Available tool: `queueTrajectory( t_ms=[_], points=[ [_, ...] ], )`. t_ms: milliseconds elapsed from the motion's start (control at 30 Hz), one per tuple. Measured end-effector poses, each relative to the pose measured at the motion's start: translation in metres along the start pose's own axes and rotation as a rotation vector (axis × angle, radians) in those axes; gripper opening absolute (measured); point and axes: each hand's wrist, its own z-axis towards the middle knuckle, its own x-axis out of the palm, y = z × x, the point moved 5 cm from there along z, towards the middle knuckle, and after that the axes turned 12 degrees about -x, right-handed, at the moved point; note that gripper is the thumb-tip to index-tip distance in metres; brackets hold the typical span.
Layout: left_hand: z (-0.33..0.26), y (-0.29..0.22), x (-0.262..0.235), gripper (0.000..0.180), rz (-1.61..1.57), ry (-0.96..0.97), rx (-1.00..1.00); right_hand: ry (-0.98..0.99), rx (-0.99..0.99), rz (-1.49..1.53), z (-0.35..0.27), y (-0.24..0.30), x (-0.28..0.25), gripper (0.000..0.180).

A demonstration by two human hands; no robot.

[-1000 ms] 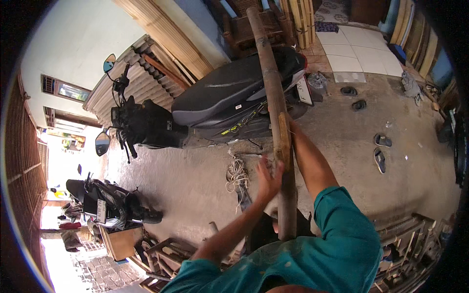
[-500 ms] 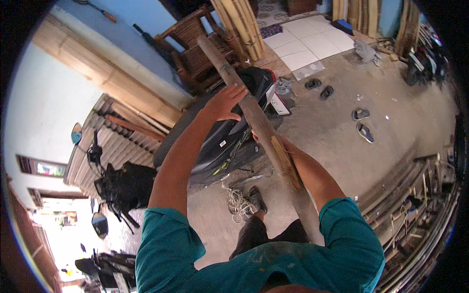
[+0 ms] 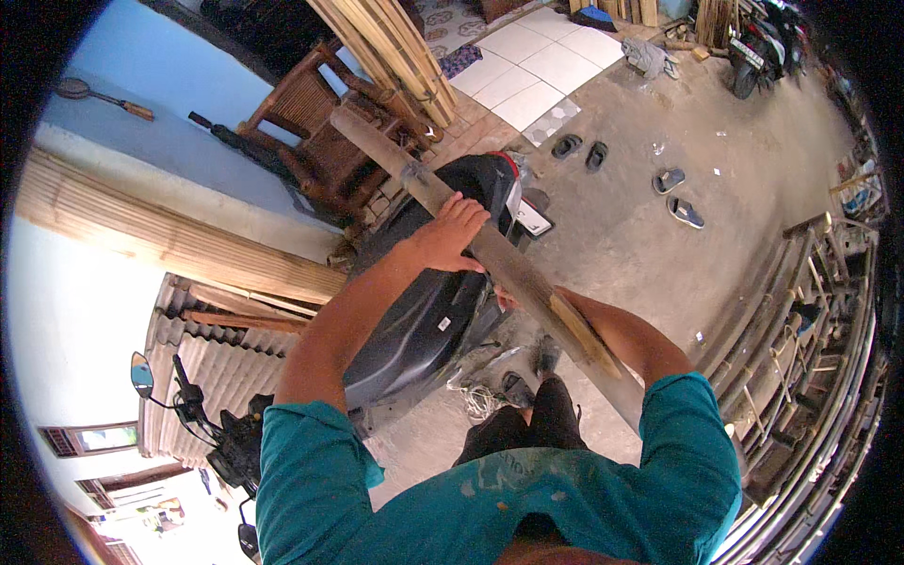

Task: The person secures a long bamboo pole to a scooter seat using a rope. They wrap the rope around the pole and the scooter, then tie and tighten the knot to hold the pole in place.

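Note:
A long, thick bamboo pole (image 3: pixel 523 279) slants across in front of me, from the far left down to my right side. Its surface is grey-brown, with a paler yellowish patch toward the near end. My left hand (image 3: pixel 453 234) lies over the top of the pole, fingers bent across it and thumb along its near side. From underneath, my right hand (image 3: pixel 506 298) supports the pole; only a few fingertips show beside it, and the rest is hidden. My right forearm (image 3: pixel 626 331) runs close along the pole's right side.
A dark motorbike (image 3: pixel 424 297) stands just beyond the pole, with a wooden chair (image 3: pixel 311 122) behind it. Bamboo lengths (image 3: pixel 753 320) lie stacked at right. Sandals (image 3: pixel 686 211) are on the concrete floor. Tangled string (image 3: pixel 480 403) lies by my feet. Another motorbike (image 3: pixel 226 443) is at left.
My left hand has gone from resting flat and light to bending over the pole. The view has turned, and my feet have moved, with the string now partly hidden.

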Motion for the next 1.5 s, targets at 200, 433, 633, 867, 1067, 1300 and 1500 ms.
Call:
queueTrajectory(
  t_ms=[200, 433, 633, 867, 1067, 1300, 1500],
  points=[
    [0.009, 0.01, -0.003, 0.09, -0.044, -0.019, 0.068, 0.2, 0.12, -0.428, 0.013, -0.02, -0.064, 0.042],
    [0.005, 0.013, 0.004, 0.093, -0.153, -0.01, 0.02, 0.166, 0.168, -0.961, 0.022, 0.093, -0.195, 0.037],
    [0.007, 0.02, 0.0, 0.096, -0.213, -0.015, -0.013, -0.376, 0.107, -0.005, 0.11, 0.136, -0.155, 0.02],
    [-0.005, 0.022, 0.001, 0.093, -0.329, -0.147, -0.016, -0.36, 0.468, 0.173, 0.111, 0.121, -0.141, 0.039],
    [-0.002, 0.016, -0.008, 0.085, -0.316, -0.233, -0.001, -0.221, 0.505, 0.339, 0.151, 0.148, -0.12, 0.049],
    [0.003, 0.018, 0.002, 0.091, -0.274, -0.172, 0.005, -0.402, 0.203, -0.319, 0.145, 0.137, -0.146, 0.074],
    [0.008, 0.022, -0.005, 0.089, -0.271, -0.153, -0.015, -0.548, -0.329, -0.886, 0.125, 0.166, -0.101, 0.082]
  ],
)
